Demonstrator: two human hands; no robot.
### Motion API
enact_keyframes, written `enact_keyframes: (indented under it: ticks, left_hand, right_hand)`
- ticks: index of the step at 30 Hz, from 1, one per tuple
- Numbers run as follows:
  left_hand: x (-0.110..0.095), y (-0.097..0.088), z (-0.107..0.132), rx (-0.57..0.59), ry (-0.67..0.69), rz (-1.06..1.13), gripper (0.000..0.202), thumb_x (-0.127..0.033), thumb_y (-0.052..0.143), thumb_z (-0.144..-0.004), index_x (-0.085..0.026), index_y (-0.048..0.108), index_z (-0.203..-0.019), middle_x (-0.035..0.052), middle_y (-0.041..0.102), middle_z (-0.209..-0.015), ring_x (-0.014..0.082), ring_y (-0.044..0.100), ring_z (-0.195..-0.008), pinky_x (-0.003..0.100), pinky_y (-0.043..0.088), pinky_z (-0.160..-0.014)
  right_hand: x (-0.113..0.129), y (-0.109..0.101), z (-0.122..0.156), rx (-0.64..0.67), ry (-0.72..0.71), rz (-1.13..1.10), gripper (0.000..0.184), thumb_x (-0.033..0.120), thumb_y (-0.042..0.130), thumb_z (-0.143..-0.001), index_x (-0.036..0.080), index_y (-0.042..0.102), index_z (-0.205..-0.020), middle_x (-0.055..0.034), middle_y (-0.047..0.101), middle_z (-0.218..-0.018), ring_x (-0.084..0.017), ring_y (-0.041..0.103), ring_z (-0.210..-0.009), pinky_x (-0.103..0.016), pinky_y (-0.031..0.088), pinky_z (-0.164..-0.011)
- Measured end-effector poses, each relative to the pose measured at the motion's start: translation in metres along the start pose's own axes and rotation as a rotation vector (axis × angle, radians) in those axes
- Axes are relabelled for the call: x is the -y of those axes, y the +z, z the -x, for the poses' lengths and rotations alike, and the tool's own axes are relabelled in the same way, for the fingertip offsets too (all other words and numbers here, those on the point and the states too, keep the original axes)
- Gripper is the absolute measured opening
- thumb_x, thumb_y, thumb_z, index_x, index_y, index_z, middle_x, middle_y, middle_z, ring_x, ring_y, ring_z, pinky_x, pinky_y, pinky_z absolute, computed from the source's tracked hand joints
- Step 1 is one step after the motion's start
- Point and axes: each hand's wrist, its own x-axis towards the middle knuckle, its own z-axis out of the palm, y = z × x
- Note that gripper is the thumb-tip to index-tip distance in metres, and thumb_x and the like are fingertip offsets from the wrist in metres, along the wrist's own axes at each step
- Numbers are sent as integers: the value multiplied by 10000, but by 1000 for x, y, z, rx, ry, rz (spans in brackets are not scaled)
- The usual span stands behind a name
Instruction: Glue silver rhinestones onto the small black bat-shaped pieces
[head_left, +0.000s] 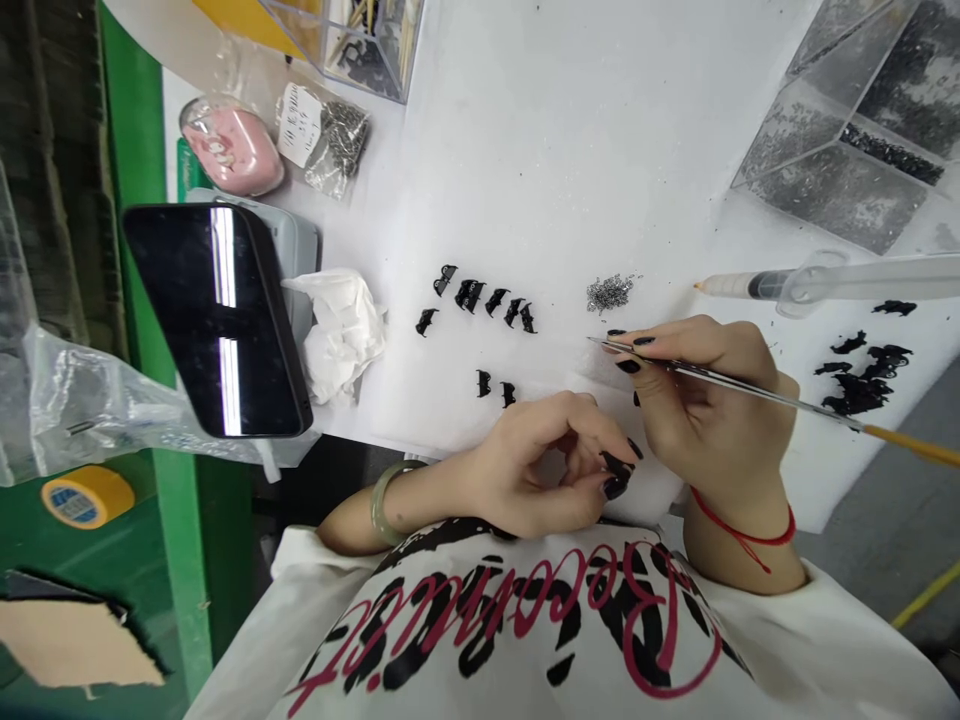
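My left hand point(555, 465), with a bangle at the wrist, pinches a small black piece point(616, 466) between thumb and forefinger. It resembles the black bat-shaped pieces on the white work surface. In my right hand point(716, 400) is a slim pointed metal tool point(739, 388) with an orange end. Its tip points left, just below a small heap of tiny dark glittery beads point(609, 293). Several black bat-shaped pieces point(469, 295) lie in a loose row left of the heap. Two more bat-shaped pieces point(484, 384) lie just above my left hand.
On the right lie a syringe point(832, 280), a pile of black pieces point(870, 380) and a clear divided tray point(862, 130). A phone point(217, 320), crumpled tissue point(341, 335), pink case point(232, 150) and labelled bag point(330, 140) are on the left. Yellow tape point(88, 496) lies on green.
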Motion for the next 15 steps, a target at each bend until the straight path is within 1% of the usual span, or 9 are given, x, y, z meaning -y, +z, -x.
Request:
enact_keyframes:
  ticks: [6, 11, 15]
  left_hand:
    - [-1, -1, -1, 18, -8, -12, 227, -81, 642, -854, -197, 574, -1037, -19, 582, -692, 84, 538, -488, 191, 488, -479]
    - [0, -1, 0, 19, -11, -27, 217, -100, 621, -865, -211, 567, -1043, -26, 578, -682, 86, 535, -481, 195, 487, -467]
    - [0, -1, 1, 22, -10, -27, 232, -92, 619, -853, -212, 564, -1044, -33, 574, -679, 81, 533, -481, 189, 490, -467]
  right_hand:
    - [-2, 0, 2, 10, 39, -16, 241, 116, 656, -908, 272, 628, -1091, -11, 727, -944, -223, 760, -886, -341, 612, -704]
    - [-1, -1, 3, -9, 35, -12, 270, 87, 689, -888, 267, 641, -1083, -1, 716, -940, -200, 752, -865, -316, 591, -706]
    - [-2, 0, 3, -17, 37, -21, 276, 87, 687, -889, 269, 642, -1092, -2, 718, -941, -206, 753, -879, -325, 594, -711]
